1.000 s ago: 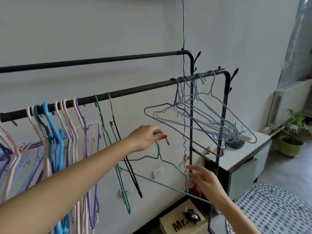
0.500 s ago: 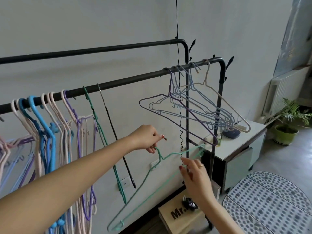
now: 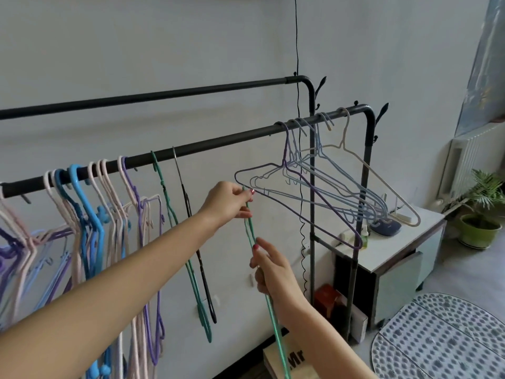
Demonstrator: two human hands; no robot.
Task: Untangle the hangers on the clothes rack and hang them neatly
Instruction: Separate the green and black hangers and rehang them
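A black clothes rack has a front rail (image 3: 218,140) and a higher back rail (image 3: 164,95). My left hand (image 3: 229,201) pinches the hook of a green wire hanger (image 3: 274,321), which hangs edge-on below the front rail. My right hand (image 3: 273,272) grips the same hanger lower down. On the rail's left hang several pink, blue and purple hangers (image 3: 90,214), then a green hanger (image 3: 175,228) and a black hanger (image 3: 191,220). A tangled cluster of purple, blue and beige hangers (image 3: 328,192) hangs at the rail's right end.
A white cabinet (image 3: 396,247) stands right of the rack, with a potted plant (image 3: 481,214) beyond it. A cardboard box (image 3: 295,359) sits on the floor under the rack, and a dotted mat (image 3: 442,343) lies at bottom right. A black cable (image 3: 297,105) hangs down the wall.
The green hanger has turned from lying flat to hanging edge-on and vertical. My left hand has lifted its hook toward the rail, and my right hand has shifted up along the wire.
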